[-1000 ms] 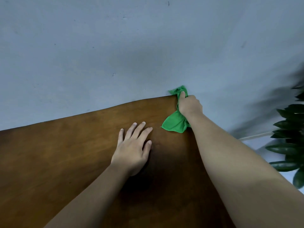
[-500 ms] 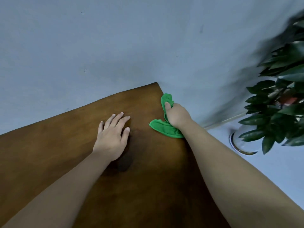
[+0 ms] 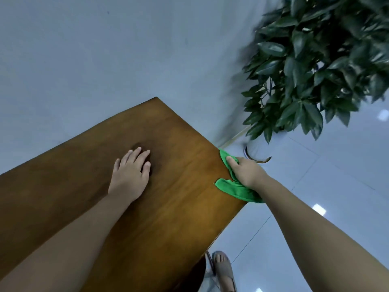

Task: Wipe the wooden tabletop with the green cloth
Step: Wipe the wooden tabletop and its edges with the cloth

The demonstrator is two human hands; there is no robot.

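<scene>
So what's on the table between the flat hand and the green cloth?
Nothing. In the head view, only bare wooden tabletop lies between the left hand and the green cloth, which the right hand grips at the table's edge.

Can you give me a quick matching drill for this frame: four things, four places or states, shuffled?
Things:
1. bunched green cloth
2. left hand
3. right hand
4. leafy dark green potted plant

Places or states:
A. flat, palm down on the brown wooden tabletop
B. on the floor past the table's corner
C. at the tabletop's right edge
D. closed around the cloth

Pairs: 1-C, 2-A, 3-D, 4-B
</scene>
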